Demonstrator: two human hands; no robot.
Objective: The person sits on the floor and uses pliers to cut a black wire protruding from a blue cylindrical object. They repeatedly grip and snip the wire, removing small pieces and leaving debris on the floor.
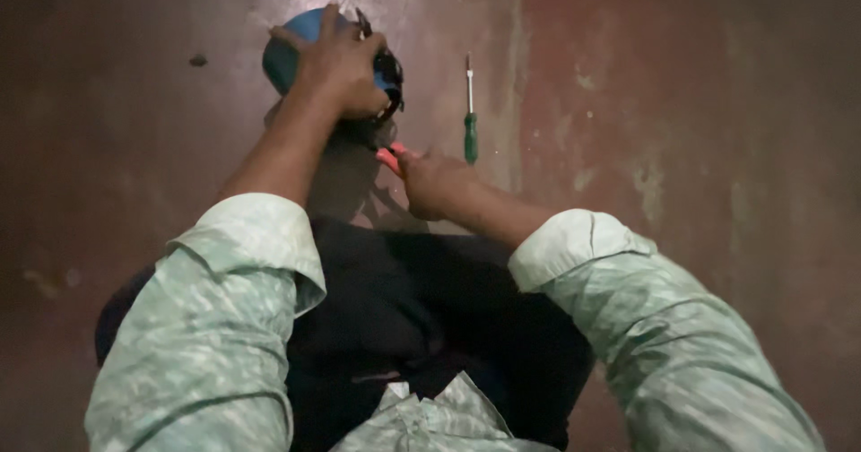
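Looking down from my head camera, my left hand [339, 62] is clamped over the top of a rounded blue object with black parts [296, 44], fingers curled tight around it, pressing it down on the reddish-brown floor [700, 147] out in front of me. My right hand [430, 183] sits closer in, closed around a tool with pink-red handles [391, 156] (pliers, by the look, though the business end is hidden, so I cannot tell for sure); the handles poke out toward the blue object's lower edge. Just right of both hands, a green-handled screwdriver [469, 116] lies on the floor, apart from everything, its shaft pointing away from me. Both pale green sleeves [224, 326] are rolled above the wrists, dark trousers [421, 308] between them.
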